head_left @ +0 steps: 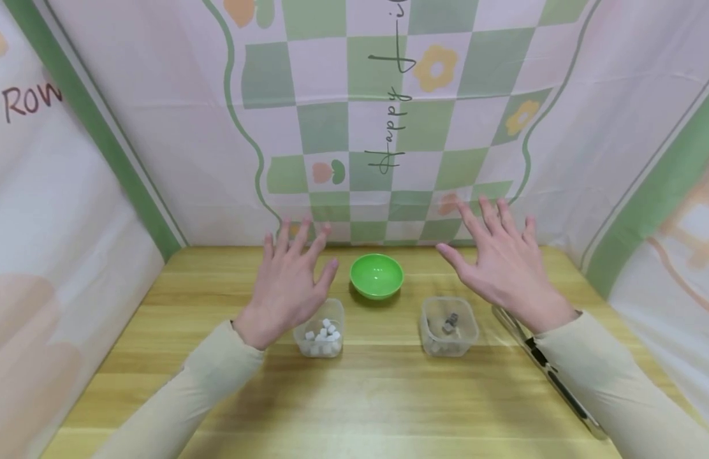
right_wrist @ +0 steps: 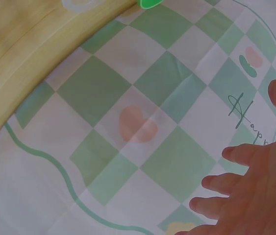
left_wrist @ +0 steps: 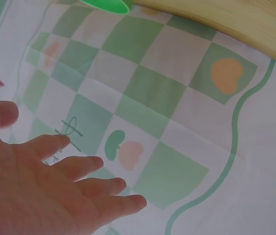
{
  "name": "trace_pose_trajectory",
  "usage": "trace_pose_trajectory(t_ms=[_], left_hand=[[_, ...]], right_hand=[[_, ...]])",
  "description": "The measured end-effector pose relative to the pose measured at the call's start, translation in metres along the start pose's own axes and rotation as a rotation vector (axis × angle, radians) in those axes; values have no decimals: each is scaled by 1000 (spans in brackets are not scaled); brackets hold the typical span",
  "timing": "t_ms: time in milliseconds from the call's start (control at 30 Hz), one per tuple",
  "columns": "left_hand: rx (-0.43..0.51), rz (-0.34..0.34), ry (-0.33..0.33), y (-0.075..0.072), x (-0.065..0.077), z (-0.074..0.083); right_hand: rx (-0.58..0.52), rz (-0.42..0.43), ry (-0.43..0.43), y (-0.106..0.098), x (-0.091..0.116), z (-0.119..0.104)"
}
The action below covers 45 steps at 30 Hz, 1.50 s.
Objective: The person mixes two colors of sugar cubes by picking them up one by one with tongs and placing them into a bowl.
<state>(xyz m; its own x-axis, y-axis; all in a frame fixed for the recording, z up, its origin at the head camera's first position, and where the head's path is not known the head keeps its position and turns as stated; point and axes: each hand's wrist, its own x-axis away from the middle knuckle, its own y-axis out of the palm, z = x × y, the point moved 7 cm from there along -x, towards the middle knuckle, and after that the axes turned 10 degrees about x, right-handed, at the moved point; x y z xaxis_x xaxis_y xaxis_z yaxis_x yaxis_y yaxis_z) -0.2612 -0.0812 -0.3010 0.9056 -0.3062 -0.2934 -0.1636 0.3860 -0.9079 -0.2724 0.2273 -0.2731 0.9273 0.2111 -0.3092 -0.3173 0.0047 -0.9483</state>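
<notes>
Both hands are raised above the table with fingers spread and nothing held. In the head view the left hand (head_left: 287, 287) overlaps the edge of a clear plastic container (head_left: 338, 312) with small white cubes (head_left: 326, 338) in it. The right hand (head_left: 504, 268) is up at the right, beyond a second clear container (head_left: 472, 331) that holds dark grey cubes (head_left: 449, 323). Between the hands, farther back, stands a bright green bowl (head_left: 377, 276). The wrist views show the spread fingers of the left hand (left_wrist: 44, 186) and the right hand (right_wrist: 260, 181) before the patterned cloth.
A long metal tool (head_left: 561, 386), partly dark, lies on the wooden table (head_left: 366, 408) under the right forearm. Printed cloth (head_left: 377, 127) with green and white checks hangs behind the table, and more cloth hangs at both sides.
</notes>
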Motion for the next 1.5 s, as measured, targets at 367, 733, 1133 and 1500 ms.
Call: trace_pose_trajectory(t_ms=[367,733,1133,1500], left_hand=[[-5,11,33,5,7,9],[-12,-25,47,16,16,19],[15,-11,135,24,27,39],[24,-51,151,33,34,50]], right_hand=[[0,18,-1,-1,9,4],[-23,14,-2,0,24,4],[-33,25,9,-1,45,7],[-35,42,-1,0,62,12]])
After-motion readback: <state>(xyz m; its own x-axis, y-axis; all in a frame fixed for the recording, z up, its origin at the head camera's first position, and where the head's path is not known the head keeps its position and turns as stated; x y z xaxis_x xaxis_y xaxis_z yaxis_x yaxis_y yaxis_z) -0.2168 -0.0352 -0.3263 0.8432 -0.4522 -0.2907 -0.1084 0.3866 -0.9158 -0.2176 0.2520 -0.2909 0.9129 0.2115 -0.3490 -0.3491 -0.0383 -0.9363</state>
